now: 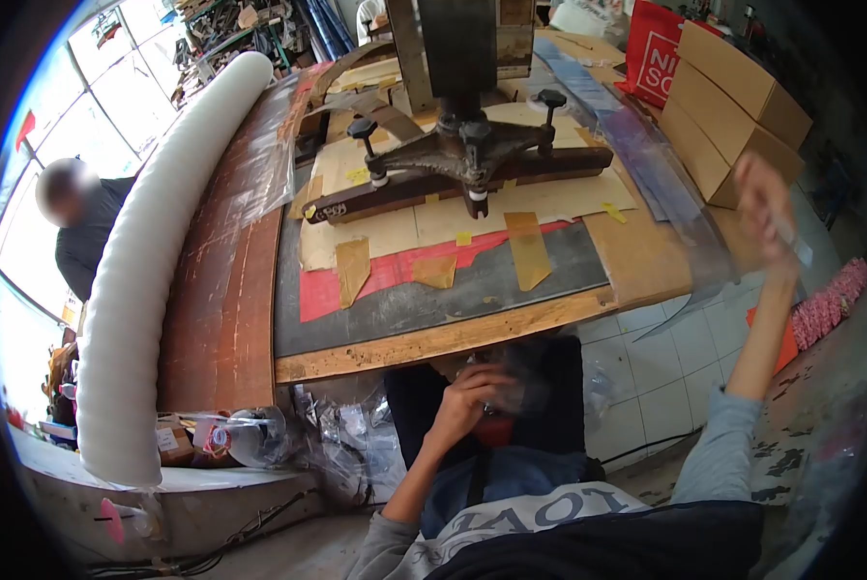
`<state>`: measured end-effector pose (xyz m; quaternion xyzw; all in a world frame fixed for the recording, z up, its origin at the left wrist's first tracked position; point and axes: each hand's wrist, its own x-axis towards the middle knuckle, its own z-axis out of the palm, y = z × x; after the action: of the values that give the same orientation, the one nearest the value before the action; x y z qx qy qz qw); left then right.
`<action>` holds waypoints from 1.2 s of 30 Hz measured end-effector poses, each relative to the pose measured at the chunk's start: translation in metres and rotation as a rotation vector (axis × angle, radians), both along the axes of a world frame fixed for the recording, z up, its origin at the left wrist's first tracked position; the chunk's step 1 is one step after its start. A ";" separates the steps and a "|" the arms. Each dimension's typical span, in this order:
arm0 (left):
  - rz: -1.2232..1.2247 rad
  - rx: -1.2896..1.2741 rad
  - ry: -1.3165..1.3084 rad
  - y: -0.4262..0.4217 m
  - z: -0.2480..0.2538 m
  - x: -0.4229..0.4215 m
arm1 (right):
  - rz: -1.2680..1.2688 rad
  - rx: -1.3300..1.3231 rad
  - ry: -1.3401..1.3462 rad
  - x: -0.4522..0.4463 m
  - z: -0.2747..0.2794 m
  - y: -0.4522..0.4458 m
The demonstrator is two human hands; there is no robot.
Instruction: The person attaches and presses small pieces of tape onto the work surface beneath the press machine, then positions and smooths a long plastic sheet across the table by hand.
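My left hand [477, 394] is low in front of my lap, below the table's front edge, with its fingers curled. A blurred, see-through thing [525, 382] is at its fingertips; I cannot make out what it is. My right hand [764, 208] is raised at the right, beside the cardboard box [714, 111] and the clear plastic sheets [661, 179] hanging over the table's right edge. Motion smears its fingers. Ahead of me, a press with a dark metal clamping bar [472, 188] rests over a cream board [385, 227] with tape pieces and a red sheet [322, 295].
A long roll of white foam [148, 280] leans along the left side, by a brown sheet-covered surface [220, 290]. A wooden strip [443, 336] edges the table. Another person [90, 232] stands at the far left. A red bag [653, 53] and a pink duster [830, 304] are at the right.
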<state>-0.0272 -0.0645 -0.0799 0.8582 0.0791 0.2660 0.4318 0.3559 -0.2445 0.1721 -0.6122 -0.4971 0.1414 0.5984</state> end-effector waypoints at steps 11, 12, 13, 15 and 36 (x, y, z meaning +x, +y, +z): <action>-0.542 0.707 -0.546 -0.047 0.091 0.007 | 1.348 -0.568 0.743 -0.161 -0.157 0.042; -0.563 0.649 -0.501 -0.048 0.082 0.003 | 1.418 -0.513 0.720 -0.163 -0.163 0.048; -0.546 0.638 -0.487 -0.048 0.076 0.001 | 1.490 -0.458 0.702 -0.168 -0.167 0.052; -0.509 0.601 -0.451 -0.047 0.073 -0.008 | 1.502 -0.483 0.613 -0.176 -0.170 0.056; -0.568 -1.609 -0.071 -0.032 0.030 -0.003 | 1.738 -0.344 -0.072 -0.268 -0.167 0.058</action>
<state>-0.0299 -0.0968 -0.0499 0.2689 0.0123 0.0371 0.9624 0.0882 -0.1866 0.0046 -0.1038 -0.7767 0.5994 0.1631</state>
